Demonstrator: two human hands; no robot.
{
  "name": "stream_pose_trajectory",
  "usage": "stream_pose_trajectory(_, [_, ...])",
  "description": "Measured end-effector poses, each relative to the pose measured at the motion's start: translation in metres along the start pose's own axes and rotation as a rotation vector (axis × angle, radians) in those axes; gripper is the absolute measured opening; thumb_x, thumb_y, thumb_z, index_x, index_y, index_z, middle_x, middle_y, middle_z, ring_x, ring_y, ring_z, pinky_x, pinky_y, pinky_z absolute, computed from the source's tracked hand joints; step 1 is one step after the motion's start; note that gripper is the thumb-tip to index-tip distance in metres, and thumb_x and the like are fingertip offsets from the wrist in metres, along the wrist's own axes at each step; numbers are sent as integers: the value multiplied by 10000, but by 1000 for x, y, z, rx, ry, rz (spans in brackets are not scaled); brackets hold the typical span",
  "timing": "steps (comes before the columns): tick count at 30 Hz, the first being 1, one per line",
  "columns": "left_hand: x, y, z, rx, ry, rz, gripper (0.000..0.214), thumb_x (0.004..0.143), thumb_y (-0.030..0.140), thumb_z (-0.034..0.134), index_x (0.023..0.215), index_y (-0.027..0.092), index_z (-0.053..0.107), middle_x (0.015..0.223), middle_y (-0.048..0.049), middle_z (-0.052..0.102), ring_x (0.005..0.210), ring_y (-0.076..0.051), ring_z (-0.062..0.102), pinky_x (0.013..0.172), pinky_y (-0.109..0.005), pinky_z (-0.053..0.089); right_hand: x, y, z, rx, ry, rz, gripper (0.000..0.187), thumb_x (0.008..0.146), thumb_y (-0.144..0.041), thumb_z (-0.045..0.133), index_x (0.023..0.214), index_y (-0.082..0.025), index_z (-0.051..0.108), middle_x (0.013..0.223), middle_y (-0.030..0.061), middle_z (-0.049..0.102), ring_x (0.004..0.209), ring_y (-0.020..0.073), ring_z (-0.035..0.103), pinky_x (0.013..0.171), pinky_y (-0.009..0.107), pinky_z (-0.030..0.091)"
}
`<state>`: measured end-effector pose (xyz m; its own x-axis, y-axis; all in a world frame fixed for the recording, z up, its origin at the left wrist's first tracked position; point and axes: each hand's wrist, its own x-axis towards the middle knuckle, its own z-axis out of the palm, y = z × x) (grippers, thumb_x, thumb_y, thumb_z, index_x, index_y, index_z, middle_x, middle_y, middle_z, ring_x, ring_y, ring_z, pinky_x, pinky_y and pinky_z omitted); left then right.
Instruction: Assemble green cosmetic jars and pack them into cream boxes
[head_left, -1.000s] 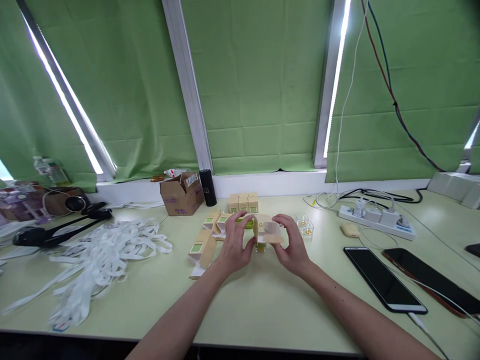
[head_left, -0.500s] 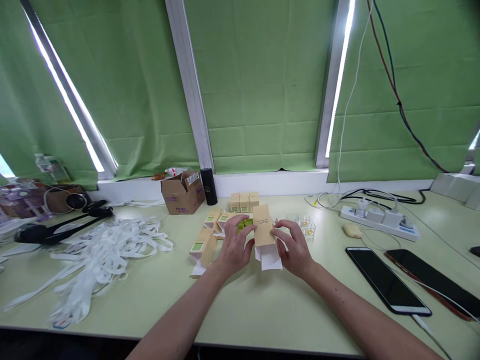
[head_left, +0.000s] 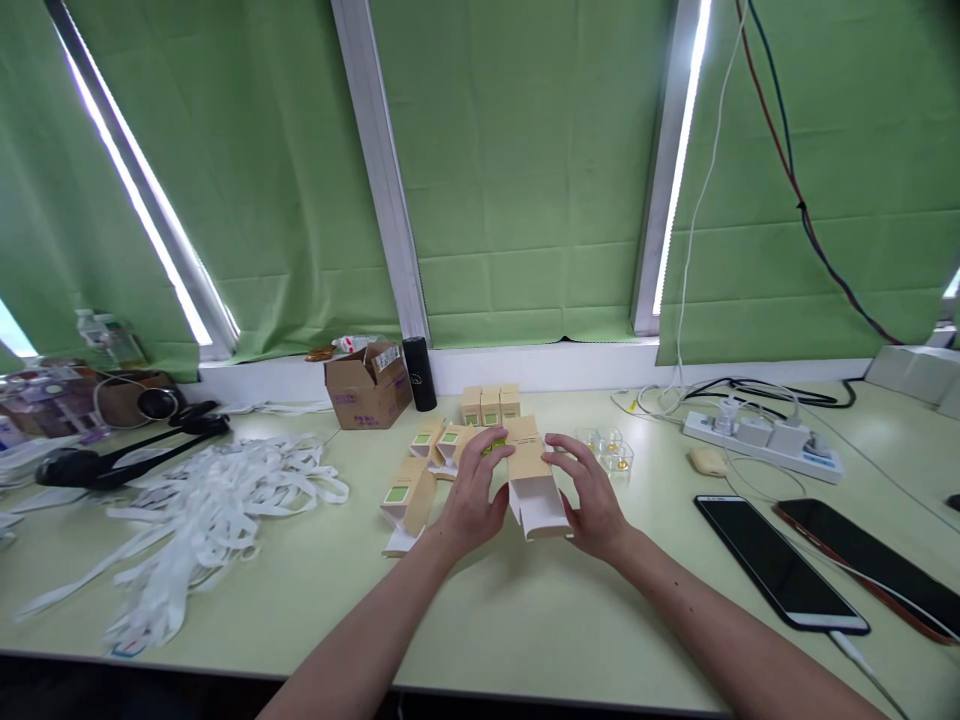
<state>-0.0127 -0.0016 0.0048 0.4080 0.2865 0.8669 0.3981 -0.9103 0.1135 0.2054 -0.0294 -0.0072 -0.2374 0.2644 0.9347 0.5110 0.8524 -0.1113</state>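
One paper box (head_left: 527,455) is held directly in front of the person, between the left hand (head_left: 471,495) and the right hand (head_left: 594,502). Its long axis is directed away from the person, with the unfolded white end and flap turned toward the near table edge and the plain tan face turned upward. Neither hand is judged nearer: the left side is gripped by the left fingers, the right side by the right fingers. Both hands are curled, neither spread flat nor pressed together; the thumbs are placed toward the white end, and their exact contact cannot be told. Whether anything is contained in the box cannot be told.

Counts are recorded as follows. Three boxes with unfolded flaps (head_left: 411,492) are found left of the left hand, one nearer the person and two farther back. Three closed boxes (head_left: 490,405) are stood in a row beyond the held box. At least three glass cups (head_left: 619,458) are grouped beyond the right hand; because of overlap, an exact number is not given. Something green (head_left: 492,447) is partly hidden behind the left fingers and cannot be counted. Two phones (head_left: 780,562) and one power strip (head_left: 763,446) are noted to the right; one cardboard carton (head_left: 367,388) and one black cylinder (head_left: 419,374) are noted at the back.
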Motion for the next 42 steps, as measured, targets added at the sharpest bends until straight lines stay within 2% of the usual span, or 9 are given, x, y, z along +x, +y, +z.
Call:
stream_pose_trajectory(5, [0, 5, 8, -283, 114, -253, 509, 903, 279, 706, 1382, 235, 538, 1379, -167, 582, 1313, -326, 565, 1106, -530, 480, 0, -4, 0, 19, -41, 121, 693, 954, -186, 547, 1591, -276, 289, 1487, 165, 497, 1407, 351, 488, 1099, 598, 507])
stream_pose_trajectory(10, [3, 2, 16, -728, 259, -598, 542, 901, 487, 729, 1327, 188, 577, 1238, -160, 671, 1181, -284, 654, 1011, -413, 548, -1, -4, 2, 35, -28, 177, 623, 978, -207, 549, 1559, -278, 335, 1460, 168, 494, 1392, 350, 491, 1090, 601, 513])
stream_pose_trajectory(16, [9, 2, 12, -828, 270, -799, 707, 887, 534, 733, 1462, 236, 449, 1345, -149, 617, 1227, -272, 639, 1015, -404, 548, 0, -3, 3, 60, -12, 221, 534, 990, -213, 541, 1500, -270, 394, 1408, 169, 486, 1353, 337, 506, 1068, 588, 525])
stream_pose_trajectory(20, [6, 2, 15, -756, 226, -812, 648, 904, 540, 704, 1423, 269, 425, 1354, -135, 570, 1085, -220, 674, 838, -324, 589, -2, -1, 4, 84, -39, 281, 492, 1000, -251, 540, 1478, -285, 427, 1431, 161, 445, 1345, 336, 511, 1029, 566, 564])
stream_pose_trajectory(24, [4, 1, 18, -705, 191, -807, 572, 936, 552, 651, 1375, 269, 417, 1357, -130, 533, 824, -129, 658, 634, -248, 559, -7, 2, 6, 164, -115, 316, 487, 1013, -279, 539, 1491, -318, 453, 1492, 146, 368, 1273, 309, 587, 1025, 546, 584])
stream_pose_trajectory(29, [3, 0, 20, -683, 161, -809, 535, 928, 533, 673, 1324, 264, 435, 1327, -111, 529, 689, -78, 604, 515, -204, 500, -10, 2, 11, 312, -140, 378, 429, 1029, -294, 530, 1457, -332, 528, 1507, 124, 322, 1324, 294, 559, 1060, 516, 581])
stream_pose_trajectory(32, [3, 3, 20, -695, 137, -807, 506, 937, 533, 657, 1310, 261, 450, 1349, -115, 513, 711, -87, 620, 524, -214, 512, -9, 2, 12, 394, -115, 431, 374, 1031, -312, 539, 1402, -313, 585, 1469, 126, 347, 1342, 288, 536, 1037, 481, 604])
stream_pose_trajectory(36, [2, 8, 17, -755, 96, -746, 464, 970, 493, 616, 1343, 267, 457, 1412, -124, 486, 766, -93, 639, 651, -257, 569, -7, 2, 11, 463, -63, 505, 355, 1023, -345, 573, 1375, -316, 607, 1431, 116, 363, 1084, 211, 674, 986, 468, 630])
stream_pose_trajectory(42, [2, 11, 10, -641, 34, -621, 404, 901, 422, 723, 1263, 268, 630, 1556, -129, 353, 971, -166, 667, 817, -336, 614, -6, 5, 10, 523, -44, 574, 358, 1010, -375, 605, 1366, -339, 617, 1412, 99, 372, 914, 151, 697, 944, 442, 637])
